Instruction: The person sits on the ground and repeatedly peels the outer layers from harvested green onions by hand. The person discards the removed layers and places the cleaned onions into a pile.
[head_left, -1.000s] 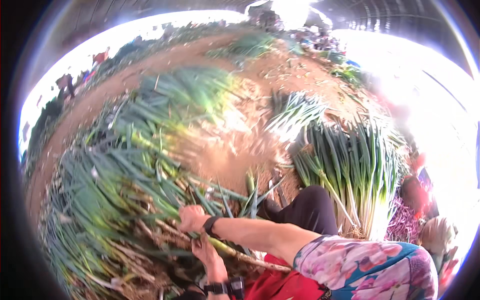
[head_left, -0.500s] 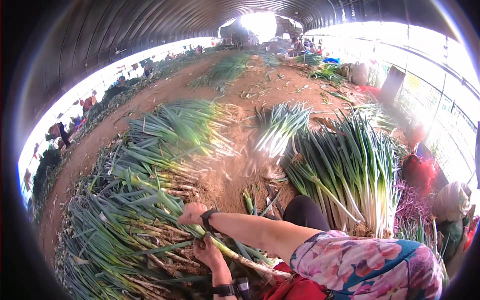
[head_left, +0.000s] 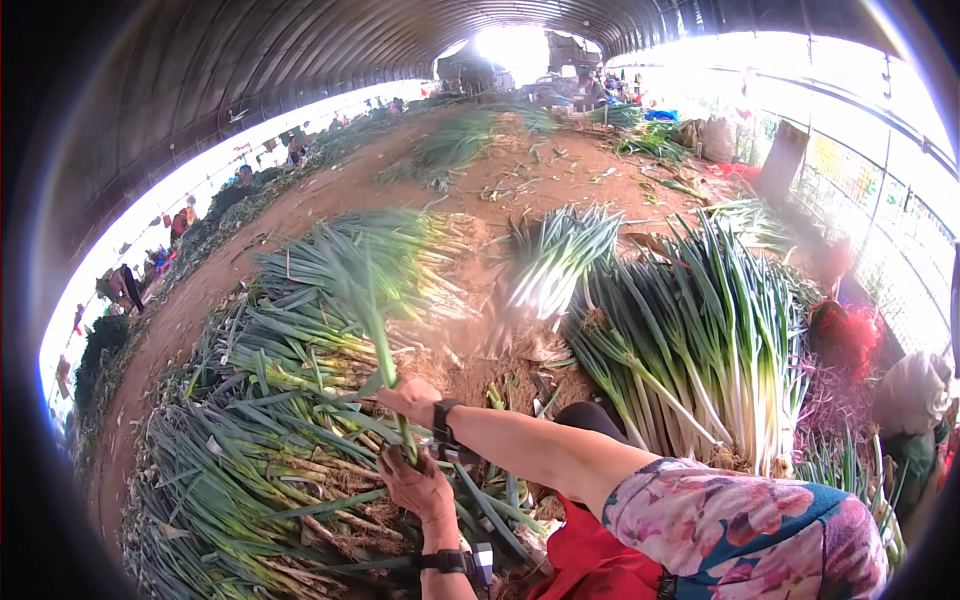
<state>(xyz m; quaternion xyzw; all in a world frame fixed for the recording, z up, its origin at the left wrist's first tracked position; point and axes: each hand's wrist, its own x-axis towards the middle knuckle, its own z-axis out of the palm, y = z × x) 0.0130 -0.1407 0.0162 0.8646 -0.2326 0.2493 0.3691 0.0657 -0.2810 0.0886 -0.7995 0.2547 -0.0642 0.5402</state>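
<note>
Ribbed dark roofing [head_left: 260, 60] arches over brown soil [head_left: 300, 212] in the head view. The right grip [head_left: 410, 398] and, just below, the left grip [head_left: 420, 488] are closed around one long green leafy stalk [head_left: 384, 352], its leaves above them. Loose green stalks [head_left: 230, 470] lie heaped left of them; a large dark-green, white-based bundle [head_left: 705, 350] sits to their right.

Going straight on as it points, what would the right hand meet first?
Beyond the long green leek in its grip, the right hand would probably meet the heap of green-leaved, pale-stemmed leeks to its left, though depth is unclear.
</note>
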